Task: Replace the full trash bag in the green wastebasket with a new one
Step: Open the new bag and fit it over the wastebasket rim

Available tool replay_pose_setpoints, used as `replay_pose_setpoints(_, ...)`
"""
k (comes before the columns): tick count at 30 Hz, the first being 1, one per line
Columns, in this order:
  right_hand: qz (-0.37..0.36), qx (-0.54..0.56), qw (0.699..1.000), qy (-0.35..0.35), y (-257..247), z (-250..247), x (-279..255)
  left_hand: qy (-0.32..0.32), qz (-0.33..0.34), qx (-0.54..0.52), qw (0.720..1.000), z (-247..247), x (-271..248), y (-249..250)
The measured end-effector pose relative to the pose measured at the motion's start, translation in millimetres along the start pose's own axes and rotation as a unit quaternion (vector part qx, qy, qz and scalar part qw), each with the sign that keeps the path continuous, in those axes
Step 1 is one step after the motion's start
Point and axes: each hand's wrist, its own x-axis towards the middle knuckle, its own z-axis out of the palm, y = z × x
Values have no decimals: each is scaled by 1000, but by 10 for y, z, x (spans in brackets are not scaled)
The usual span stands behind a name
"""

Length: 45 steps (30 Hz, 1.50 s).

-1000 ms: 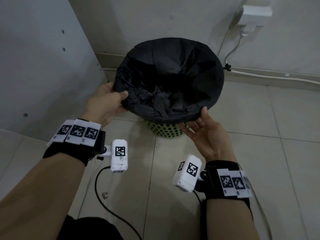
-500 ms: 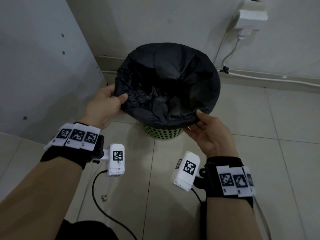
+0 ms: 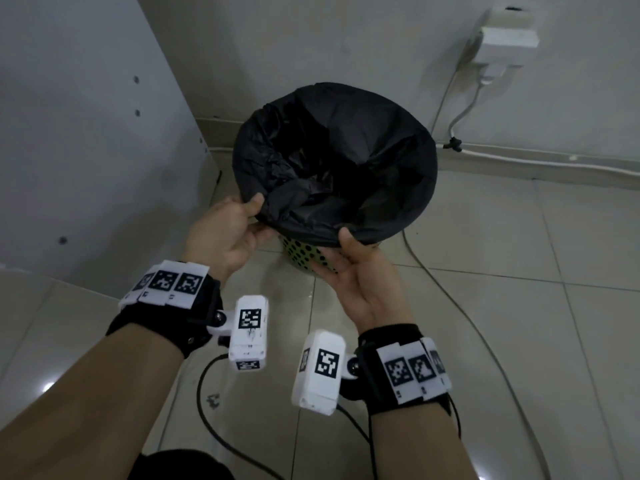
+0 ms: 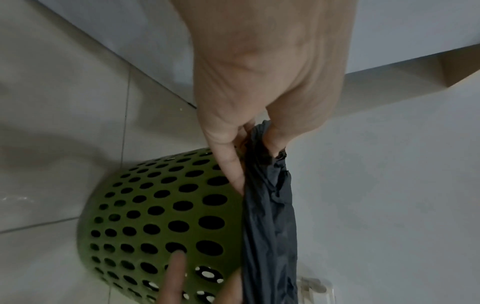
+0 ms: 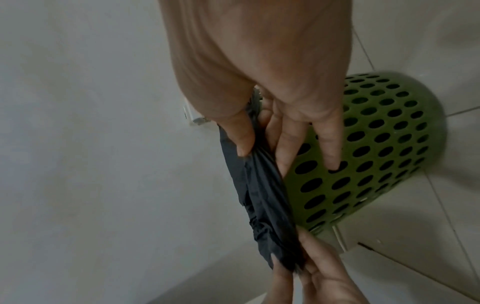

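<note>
A black trash bag (image 3: 332, 161) lines the green perforated wastebasket (image 3: 301, 254), which stands on the floor by the wall. Its mouth is spread wide, with crumpled black film inside. My left hand (image 3: 258, 216) pinches the bag's near-left rim between thumb and fingers. My right hand (image 3: 337, 247) pinches the near rim a little to the right, thumb on top. In the left wrist view the left hand (image 4: 255, 144) holds bunched bag film (image 4: 270, 216) beside the basket wall (image 4: 155, 216). The right wrist view shows my right hand (image 5: 257, 148) pinching the film (image 5: 262, 195) next to the basket (image 5: 376, 144).
A white cabinet panel (image 3: 86, 133) stands close on the left of the basket. A wall socket with a plugged adapter (image 3: 505, 43) is at upper right, and its white cable (image 3: 554, 164) runs along the baseboard. Another cable (image 3: 467, 306) crosses the tiled floor at right.
Both hands have slid along the bag's rim toward the near side and now sit closer together. The right hand went from touching the rim to pinching it.
</note>
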Motion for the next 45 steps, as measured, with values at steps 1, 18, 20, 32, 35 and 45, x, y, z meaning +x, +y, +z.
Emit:
replay_pose_setpoints(1, 19, -14, 1000, -1, -39, -15, -16, 11, 10, 10, 1000, -18, 20, 14)
replay_pose_setpoints(18, 6, -4, 1000, 19, 58, 49, -59, -45, 15, 66, 997, -180, 62, -47)
replay_pose_setpoints(20, -19, 1, 999, 47, 88, 29, -64, -40, 32, 59, 997, -204, 85, 1)
replay_pose_setpoints(32, -31, 56, 996, 60, 62, -12, -44, -3, 95, 116, 989, -102, 104, 43)
replay_pose_setpoints(35, -76, 80, 989, 96, -118, -176, -19, -9, 92, 130, 987, -95, 152, 83)
replay_pose_setpoints(45, -38, 104, 992, 68, -218, -145, -33, -2, 103, 161, 982, -66, 217, 97)
